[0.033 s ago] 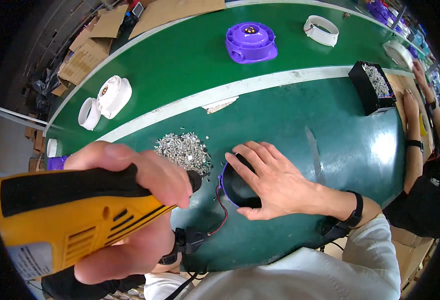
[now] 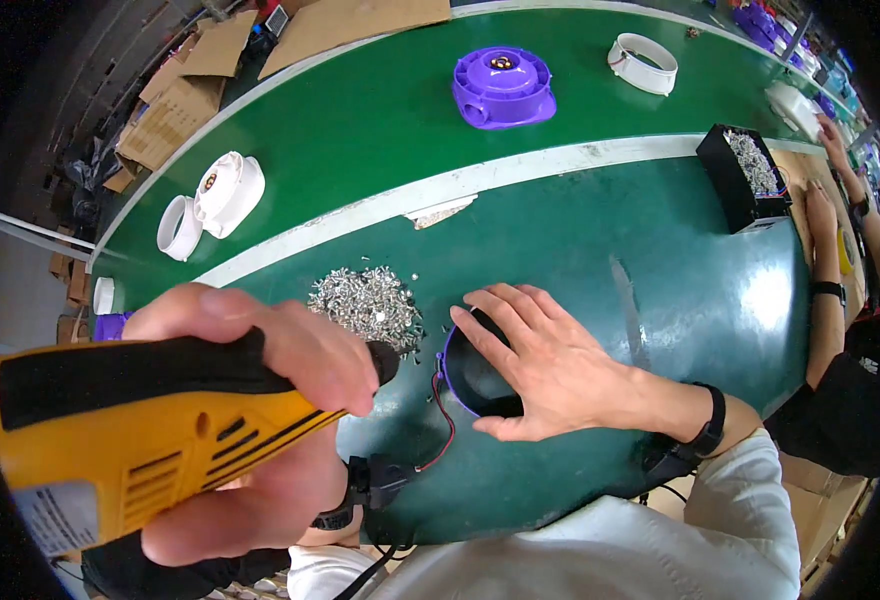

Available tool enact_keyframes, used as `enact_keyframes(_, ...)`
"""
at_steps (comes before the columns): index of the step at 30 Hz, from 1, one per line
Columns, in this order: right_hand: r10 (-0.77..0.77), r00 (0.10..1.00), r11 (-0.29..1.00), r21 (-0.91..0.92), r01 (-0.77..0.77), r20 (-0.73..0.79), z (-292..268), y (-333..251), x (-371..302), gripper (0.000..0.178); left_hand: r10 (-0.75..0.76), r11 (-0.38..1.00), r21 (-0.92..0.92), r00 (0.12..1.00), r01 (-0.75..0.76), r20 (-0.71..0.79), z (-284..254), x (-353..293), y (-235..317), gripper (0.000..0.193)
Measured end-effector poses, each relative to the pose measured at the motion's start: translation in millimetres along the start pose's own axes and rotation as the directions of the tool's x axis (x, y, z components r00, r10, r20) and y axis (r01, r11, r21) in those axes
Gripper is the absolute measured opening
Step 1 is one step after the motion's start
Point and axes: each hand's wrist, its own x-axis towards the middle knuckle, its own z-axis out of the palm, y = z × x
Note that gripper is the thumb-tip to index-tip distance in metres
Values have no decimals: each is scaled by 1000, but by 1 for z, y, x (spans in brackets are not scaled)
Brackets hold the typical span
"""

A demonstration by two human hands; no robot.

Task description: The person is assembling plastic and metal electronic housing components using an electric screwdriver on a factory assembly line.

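Dark-green flat workbench (image 2: 570, 230) is partly hidden by arms & sleeves. Yellow-and-black plastic power screwdriver (image 2: 160, 445) is gripped in L hand (image 2: 305, 350), fingers curled round handle; bit can't be made out nr pile of small silver screws (image 2: 365, 303). Purple-rimmed round dark part (image 2: 473, 377), on bench, is half covered by R hand (image 2: 565, 370), fingers spread, touching.
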Motion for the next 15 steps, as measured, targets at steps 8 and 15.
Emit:
enact_keyframes(8, 15, 1000, 995, 97, -16, 16, -26, -7, 4, 90, 93, 996, 3, 992, -93, -85, -32, 1, 46, 78)
enact_keyframes(15, 82, 948, 987, -104, -119, -308, -64, 39, 68, 84, 223, 975, 36, 969, -221, -106, -58, -8, 61, 70)
